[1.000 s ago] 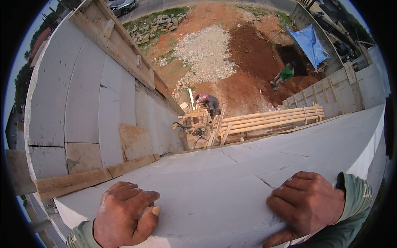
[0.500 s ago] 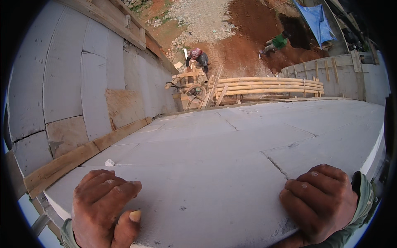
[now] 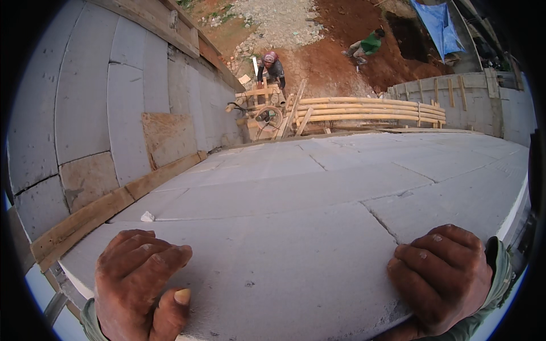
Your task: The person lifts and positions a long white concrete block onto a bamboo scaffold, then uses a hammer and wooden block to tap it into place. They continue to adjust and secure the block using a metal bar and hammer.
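Note:
Both my hands rest at the near edge of a pale grey block wall [image 3: 284,250], whose surface stretches away in front of me. My left hand [image 3: 139,278] is at the lower left, its fingers curled closed against the blocks and its dusty thumb bent beside them. At the lower right, my right hand [image 3: 441,278] is closed over the edge, knuckles up, next to a dark joint between two blocks. Its thumb is mostly hidden beneath the palm. A small white chip [image 3: 148,216] lies on the wall just beyond my left hand.
A timber plank [image 3: 85,227] runs along the corner with the left block wall [image 3: 82,85]. Far below, bamboo poles [image 3: 369,112] lie beside a round bucket-like container [image 3: 268,117]. One person [image 3: 273,69] bends near it; another in green [image 3: 369,44] is on red soil by a blue tarp [image 3: 438,28].
The person near the container has straightened somewhat. The one in green has moved left and up in the view. My view has shifted slightly; my hands keep their places on the wall.

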`<state>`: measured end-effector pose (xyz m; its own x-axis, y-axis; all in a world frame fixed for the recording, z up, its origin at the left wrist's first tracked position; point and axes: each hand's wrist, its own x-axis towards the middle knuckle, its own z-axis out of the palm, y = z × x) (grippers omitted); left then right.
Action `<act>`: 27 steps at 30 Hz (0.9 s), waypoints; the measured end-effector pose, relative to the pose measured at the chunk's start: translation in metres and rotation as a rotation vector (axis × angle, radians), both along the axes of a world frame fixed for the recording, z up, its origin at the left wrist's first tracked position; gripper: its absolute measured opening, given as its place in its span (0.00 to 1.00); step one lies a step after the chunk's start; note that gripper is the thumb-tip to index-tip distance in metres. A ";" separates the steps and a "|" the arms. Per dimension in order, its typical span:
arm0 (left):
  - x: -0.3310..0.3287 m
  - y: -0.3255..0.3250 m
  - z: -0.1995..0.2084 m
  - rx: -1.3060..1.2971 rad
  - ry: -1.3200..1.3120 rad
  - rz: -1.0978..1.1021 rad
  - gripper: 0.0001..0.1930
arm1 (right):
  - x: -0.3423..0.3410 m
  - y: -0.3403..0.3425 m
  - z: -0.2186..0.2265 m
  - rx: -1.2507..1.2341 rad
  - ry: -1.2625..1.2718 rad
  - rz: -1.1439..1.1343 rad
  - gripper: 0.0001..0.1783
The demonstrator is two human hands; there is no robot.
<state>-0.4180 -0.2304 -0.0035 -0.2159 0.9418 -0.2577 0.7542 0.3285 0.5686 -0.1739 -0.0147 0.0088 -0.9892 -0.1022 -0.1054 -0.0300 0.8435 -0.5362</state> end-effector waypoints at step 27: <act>0.003 -0.003 -0.001 0.011 -0.010 0.054 0.23 | 0.000 0.001 0.000 -0.002 -0.002 0.013 0.48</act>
